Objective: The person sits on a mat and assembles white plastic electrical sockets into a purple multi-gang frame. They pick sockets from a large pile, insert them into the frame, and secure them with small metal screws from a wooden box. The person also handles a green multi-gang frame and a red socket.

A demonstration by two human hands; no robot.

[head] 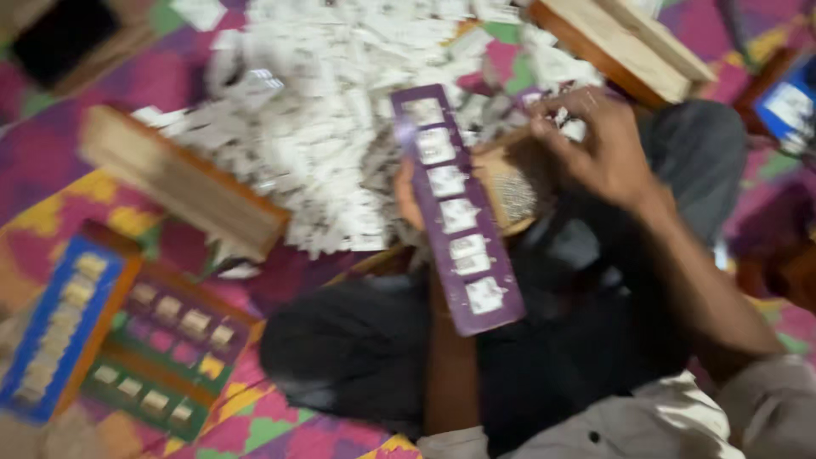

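You sit on a floor covered by a patterned mat in pink, yellow and green. On it directly: a big heap of white paper slips, a wooden block at the heap's left edge, another wooden block top right, card strips with small squares bottom left.

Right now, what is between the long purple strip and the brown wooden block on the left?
In the head view, a heap of small white paper slips lies between the purple strip and wooden block.
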